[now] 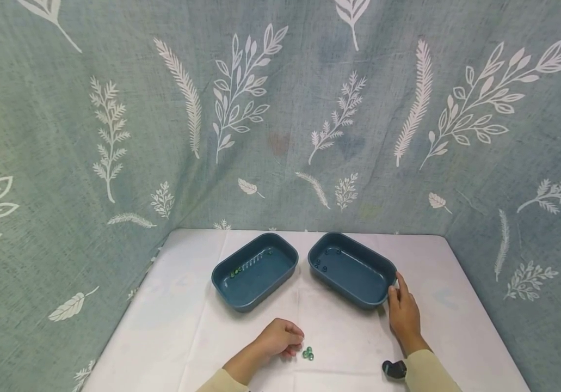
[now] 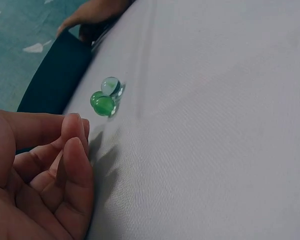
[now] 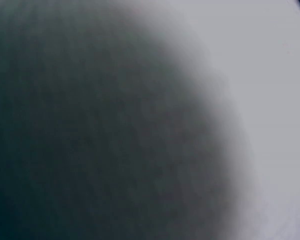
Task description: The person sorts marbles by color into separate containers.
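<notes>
Three green glass marbles point(image 1: 308, 354) point(image 2: 103, 103) sit bunched together on the white cloth. Just left of them is my left hand point(image 1: 280, 337) point(image 2: 45, 175), its fingers loosely bent, fingertips close to the marbles and nothing visible between them. My right hand point(image 1: 404, 313) point(image 2: 97, 15) holds the near right end of the right blue tray point(image 1: 358, 277) at its rim, thumb on the near side. Several small dark marbles point(image 1: 324, 268) lie in that tray's left part. The left blue tray point(image 1: 265, 280) holds several green marbles point(image 1: 236, 271). A dark blur fills most of the right wrist view.
White cloth covers the table point(image 1: 339, 337). A leaf-patterned green curtain point(image 1: 280, 136) hangs behind and along both sides. The black wrist camera point(image 1: 394, 369) sits by the right cuff. Both trays stand toward the back, angled apart.
</notes>
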Motion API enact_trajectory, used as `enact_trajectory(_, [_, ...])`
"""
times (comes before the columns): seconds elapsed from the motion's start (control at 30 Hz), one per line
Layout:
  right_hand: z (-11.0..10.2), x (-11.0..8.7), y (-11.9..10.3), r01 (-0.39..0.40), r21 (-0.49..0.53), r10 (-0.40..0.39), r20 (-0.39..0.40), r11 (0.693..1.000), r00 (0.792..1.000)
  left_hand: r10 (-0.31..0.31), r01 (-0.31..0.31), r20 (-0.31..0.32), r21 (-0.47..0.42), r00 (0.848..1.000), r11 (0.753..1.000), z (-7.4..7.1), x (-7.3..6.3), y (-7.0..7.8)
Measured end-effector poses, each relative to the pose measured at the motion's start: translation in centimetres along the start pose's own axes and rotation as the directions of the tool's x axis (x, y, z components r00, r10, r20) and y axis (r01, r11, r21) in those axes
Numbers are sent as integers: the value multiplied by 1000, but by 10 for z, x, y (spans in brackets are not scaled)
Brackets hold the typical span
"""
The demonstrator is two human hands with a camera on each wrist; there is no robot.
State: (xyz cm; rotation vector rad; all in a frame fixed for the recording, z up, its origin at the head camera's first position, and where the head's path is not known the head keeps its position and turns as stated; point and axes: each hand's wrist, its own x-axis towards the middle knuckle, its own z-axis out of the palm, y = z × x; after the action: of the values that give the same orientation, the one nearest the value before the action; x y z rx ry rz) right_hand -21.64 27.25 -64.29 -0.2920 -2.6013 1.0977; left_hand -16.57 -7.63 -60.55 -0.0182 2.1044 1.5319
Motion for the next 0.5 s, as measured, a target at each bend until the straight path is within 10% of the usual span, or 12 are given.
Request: enact_trajectory(0.5, [0,0,-1,-10,2,10,-5,1000,1000,-6,7,-11,89,1000,996,9,-10,4])
